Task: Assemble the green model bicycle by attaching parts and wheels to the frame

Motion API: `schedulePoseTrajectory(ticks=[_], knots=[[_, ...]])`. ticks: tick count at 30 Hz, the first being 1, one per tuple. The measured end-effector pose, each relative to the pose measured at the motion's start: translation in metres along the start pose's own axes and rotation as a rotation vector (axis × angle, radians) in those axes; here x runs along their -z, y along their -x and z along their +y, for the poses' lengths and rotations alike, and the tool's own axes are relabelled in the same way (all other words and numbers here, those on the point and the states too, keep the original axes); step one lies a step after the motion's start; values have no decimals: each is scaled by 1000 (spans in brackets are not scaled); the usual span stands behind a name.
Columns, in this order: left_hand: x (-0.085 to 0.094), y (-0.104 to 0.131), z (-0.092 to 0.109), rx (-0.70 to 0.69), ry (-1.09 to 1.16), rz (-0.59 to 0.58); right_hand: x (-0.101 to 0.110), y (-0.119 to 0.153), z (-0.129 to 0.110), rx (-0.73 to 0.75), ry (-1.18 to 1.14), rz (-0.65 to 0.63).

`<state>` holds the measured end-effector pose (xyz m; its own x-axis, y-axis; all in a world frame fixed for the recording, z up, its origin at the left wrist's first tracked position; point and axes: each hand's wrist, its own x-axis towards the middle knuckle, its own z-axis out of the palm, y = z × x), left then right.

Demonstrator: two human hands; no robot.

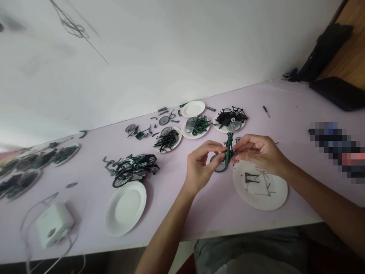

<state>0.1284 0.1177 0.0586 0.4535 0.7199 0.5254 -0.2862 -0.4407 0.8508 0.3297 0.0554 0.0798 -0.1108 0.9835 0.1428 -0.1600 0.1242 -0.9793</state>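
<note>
Between my two hands stands a dark green model bicycle part (229,146), upright, with a grey spoked wheel at its lower left. My left hand (203,161) pinches it from the left between thumb and fingers. On the other side my right hand (258,154) has its fingers closed on the same piece, near a thin pale bit at the fingertips. Just below my right hand lies a white paper plate (278,199) with a small black frame and several thin grey parts.
Plates of black parts (167,140) and green parts (196,126) lie further back. Assembled model bicycles (132,167) stand left, behind a bare white plate (125,209). A white power adapter (54,224) with cables sits far left; a screwdriver (266,111) lies back right.
</note>
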Motion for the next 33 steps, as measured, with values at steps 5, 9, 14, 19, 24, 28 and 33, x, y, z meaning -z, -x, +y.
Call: schedulePoseTrajectory(ticks=[5,9,14,19,24,28,33], knots=[[4,0,-2,-60,-97,-29,0,1,5,-40,24,22],[5,-1,-3,-91,-202,-27,0,1,11,-26,136,151],[4,-1,-3,-114,-279,-19,0,2,10,9,303,155],[3,-1,-3,-134,-323,-18,-1,3,7,37,394,136],[3,1,-4,-138,-319,-17,2,3,10,43,416,142],[2,1,-5,-103,-263,-11,3,4,10,45,432,128],[1,2,-8,16,-175,16,1,4,9,58,455,135]])
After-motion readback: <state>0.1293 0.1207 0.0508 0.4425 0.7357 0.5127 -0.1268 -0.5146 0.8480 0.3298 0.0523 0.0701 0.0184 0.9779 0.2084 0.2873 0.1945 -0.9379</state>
